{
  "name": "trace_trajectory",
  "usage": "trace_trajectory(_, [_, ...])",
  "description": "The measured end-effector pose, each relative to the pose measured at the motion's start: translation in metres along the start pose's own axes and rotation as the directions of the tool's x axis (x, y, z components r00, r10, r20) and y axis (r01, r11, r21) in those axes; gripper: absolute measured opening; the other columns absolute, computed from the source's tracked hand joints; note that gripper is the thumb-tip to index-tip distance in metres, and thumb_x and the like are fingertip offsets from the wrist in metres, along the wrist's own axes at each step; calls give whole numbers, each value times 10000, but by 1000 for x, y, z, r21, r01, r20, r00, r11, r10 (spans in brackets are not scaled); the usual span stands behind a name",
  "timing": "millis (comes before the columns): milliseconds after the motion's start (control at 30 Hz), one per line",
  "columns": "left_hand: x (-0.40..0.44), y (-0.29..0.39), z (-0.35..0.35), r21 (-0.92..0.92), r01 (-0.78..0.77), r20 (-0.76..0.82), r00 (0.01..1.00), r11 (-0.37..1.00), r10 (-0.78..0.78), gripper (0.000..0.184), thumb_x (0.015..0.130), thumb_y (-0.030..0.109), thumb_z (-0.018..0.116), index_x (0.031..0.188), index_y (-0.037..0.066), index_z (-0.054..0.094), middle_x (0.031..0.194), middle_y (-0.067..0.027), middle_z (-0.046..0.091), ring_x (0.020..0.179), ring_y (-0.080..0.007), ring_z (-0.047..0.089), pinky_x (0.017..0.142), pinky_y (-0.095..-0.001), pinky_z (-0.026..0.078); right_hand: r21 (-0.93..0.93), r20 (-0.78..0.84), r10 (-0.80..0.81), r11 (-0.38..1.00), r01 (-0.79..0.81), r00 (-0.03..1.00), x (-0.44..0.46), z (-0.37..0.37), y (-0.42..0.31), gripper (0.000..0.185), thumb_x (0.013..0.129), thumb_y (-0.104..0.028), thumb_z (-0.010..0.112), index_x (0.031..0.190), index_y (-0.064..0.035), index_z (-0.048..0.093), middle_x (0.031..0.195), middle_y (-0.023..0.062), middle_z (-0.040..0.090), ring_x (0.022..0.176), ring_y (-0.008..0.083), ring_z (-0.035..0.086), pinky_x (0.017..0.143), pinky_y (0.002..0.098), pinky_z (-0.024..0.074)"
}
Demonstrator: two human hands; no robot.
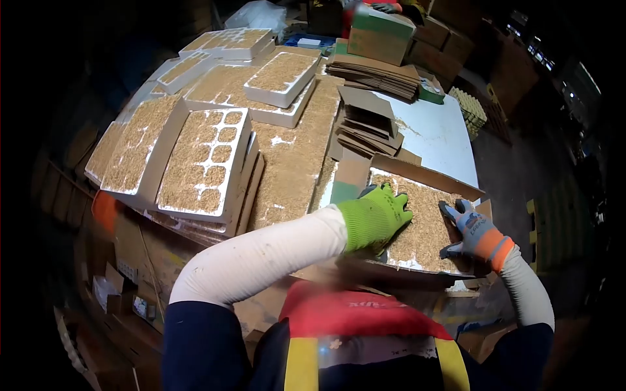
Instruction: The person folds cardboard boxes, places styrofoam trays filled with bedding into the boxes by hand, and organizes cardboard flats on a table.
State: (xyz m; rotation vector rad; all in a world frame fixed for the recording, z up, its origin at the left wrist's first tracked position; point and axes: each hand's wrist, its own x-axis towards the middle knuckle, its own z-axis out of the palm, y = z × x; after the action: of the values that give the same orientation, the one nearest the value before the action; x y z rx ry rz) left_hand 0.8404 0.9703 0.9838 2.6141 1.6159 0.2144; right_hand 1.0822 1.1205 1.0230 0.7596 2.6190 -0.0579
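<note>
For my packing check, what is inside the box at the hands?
A white tray filled with brown bits. The left hand and right hand cover parts; what lies underneath is hidden.

Crumpled plastic bag (262, 18); yellowish stack (468, 108), probably trays.

- white rectangular foam tray (424, 221) in brown open-topped cardboard box (427, 179);
- brown flat cardboard pile (368, 117) behind box, left of white tabletop (443, 130);
- white oblong foam-tray stacks (202, 163) left of pile

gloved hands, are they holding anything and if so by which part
No clear grip shows: the left hand lies on the filled tray near its left side, the right hand at its right.
</note>
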Motion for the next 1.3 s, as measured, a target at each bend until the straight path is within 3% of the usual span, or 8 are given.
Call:
trace_trajectory(200, [5,2,21,312,-85,-28,995,946,99,363,886,196,589,1188,-4,608,1249,-248,583,1151,-402,593,1024,-482,441,47,-92,-128,990,132,988,9,22,15,1187,546,-486,923,1498,-77,345,1391,310,367,1226,496,470,1018,492,444])
trace_trajectory(233, [7,12,-6,207,-78,230,973,975,30,408,831,262,652,1168,33,643,1213,-210,619,1116,-373,609,1011,-463,446,45,-79,-131,990,135,988,11,31,19,1196,534,-498,924,1489,-65,349,1370,306,382,1214,497,456,1025,509,421])
trace_trajectory(367, [29,-2,35,145,12,216,975,989,-44,412,787,297,690,1132,73,679,1150,-166,644,1096,-334,601,962,-515,435,64,-20,-143,988,144,990,17,29,21,1213,533,-511,924,1490,-56,335,1354,310,388,1209,507,436,1027,531,406])
trace_trajectory(433, [28,5,51,186,18,3,1000,982,-19,405,787,282,685,1131,68,679,1158,-162,643,1121,-326,590,970,-550,405,67,-27,-104,992,106,994,13,26,14,1200,555,-505,916,1500,-70,319,1364,319,379,1210,511,436,1032,522,405])
trace_trajectory(767, [27,13,25,155,16,334,940,988,-68,497,875,202,561,1320,-17,532,1389,-238,526,1321,-344,489,1036,-468,403,-40,-4,-20,999,20,1000,7,21,-8,1087,649,-450,876,1517,-130,305,1387,335,370,1241,518,416,1041,506,395])
trace_trajectory(833, [20,6,44,268,-69,-27,996,961,79,330,800,240,698,1080,71,740,1112,-136,701,997,-316,672,795,-472,515,35,6,-36,999,36,999,8,21,-6,1097,653,-443,876,1527,-126,294,1390,337,374,1244,510,419,1049,501,389])
trace_trajectory(1133, [0,16,-2,27,15,73,997,1000,-17,291,836,149,607,1107,42,612,1123,-157,614,960,-311,627,932,-440,474,188,-70,-8,982,21,998,-17,19,14,1058,689,-496,842,1527,-119,318,1479,290,355,1325,445,421,1093,444,386])
trace_trajectory(1300, [-33,3,-9,-142,-26,-596,800,989,-64,438,779,301,770,1147,109,630,1177,-146,609,1135,-332,574,984,-446,466,347,-130,127,935,-74,983,-43,17,17,985,719,-430,821,1482,-19,352,1441,246,441,1283,397,481,1075,419,405])
